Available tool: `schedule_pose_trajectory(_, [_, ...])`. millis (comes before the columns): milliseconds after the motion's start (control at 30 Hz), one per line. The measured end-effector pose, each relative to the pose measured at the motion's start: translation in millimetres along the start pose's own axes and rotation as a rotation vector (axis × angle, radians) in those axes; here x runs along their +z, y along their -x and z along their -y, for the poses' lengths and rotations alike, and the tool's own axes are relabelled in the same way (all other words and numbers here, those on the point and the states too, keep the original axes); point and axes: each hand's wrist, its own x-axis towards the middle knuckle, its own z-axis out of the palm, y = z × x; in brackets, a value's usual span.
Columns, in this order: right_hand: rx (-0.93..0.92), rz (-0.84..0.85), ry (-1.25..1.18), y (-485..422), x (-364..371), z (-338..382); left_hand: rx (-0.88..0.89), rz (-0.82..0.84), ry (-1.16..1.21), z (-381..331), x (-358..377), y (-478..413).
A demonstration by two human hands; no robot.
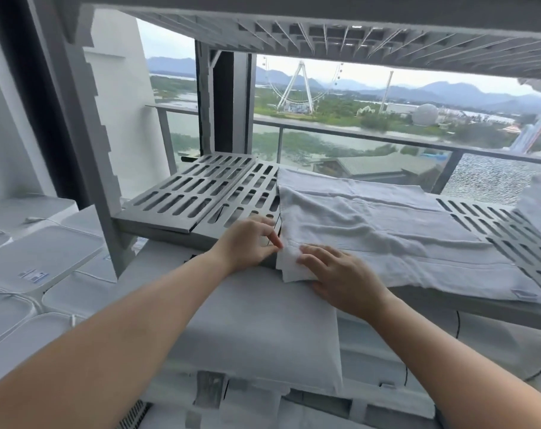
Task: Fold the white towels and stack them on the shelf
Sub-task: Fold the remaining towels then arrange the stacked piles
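We are pinching the near-left corner of the white towel (371, 218) between our left hand's (247, 243) thumb and forefinger, while our right hand (340, 280) is pressing it flat, fingers straight and together, on the slotted shelf (201, 187).

I am looking at a grey slotted shelf (201, 187) that is carrying a white towel (371, 224), which is lying spread across its middle and right with the near left corner hanging over the front edge, while another white cloth (538, 209) is resting at its far right.
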Motion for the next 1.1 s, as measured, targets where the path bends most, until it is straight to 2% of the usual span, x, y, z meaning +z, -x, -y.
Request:
schedule_pose_trajectory(100, [0.029,0.053,-0.058,4,-2,-4,0.043,0.029,-0.149,-4,3,16])
schedule_pose_trajectory(233, [0.236,-0.040,-0.309,2,-4,4,0.173,-0.127,-0.447,-10,16,25])
schedule_pose_trajectory(300, [0.376,-0.055,-0.446,-2,-7,6,0.190,-0.215,-0.425,-13,23,27])
schedule_pose_trajectory(367, [0.493,-0.086,-0.481,-6,-7,5,0.172,-0.294,-0.363,-13,28,28])
schedule_pose_trajectory(467, [0.806,-0.156,-0.599,-20,-10,1,0.176,-0.338,-0.325,-9,32,31])
schedule_pose_trajectory(533, [1.048,-0.325,-0.700,-36,-10,-4,0.194,-0.345,-0.321,-9,29,34])
schedule_pose_trajectory(567, [1.070,-0.437,-0.660,-42,-12,-5,0.203,-0.348,-0.325,-9,28,35])
schedule_pose_trajectory(600, [0.988,-0.519,-0.564,-46,-13,-3,0.204,-0.352,-0.327,-9,27,36])
schedule_pose_trajectory(633, [0.828,-0.509,-0.502,-48,-12,1,0.197,-0.359,-0.321,-10,27,37])
schedule_pose_trajectory(700, [0.482,-0.271,-0.488,-46,-2,11,0.164,-0.372,-0.286,-11,26,37])
schedule_pose_trajectory(767, [0.305,-0.022,-0.469,-38,9,18,0.145,-0.376,-0.244,-10,27,38])
schedule_pose_trajectory(967, [0.207,-0.059,-0.327,-27,16,19,0.126,-0.359,-0.267,0,33,39])
schedule_pose_trajectory(1100, [0.156,-0.025,-0.276,-23,15,19,0.122,-0.341,-0.218,2,37,38])
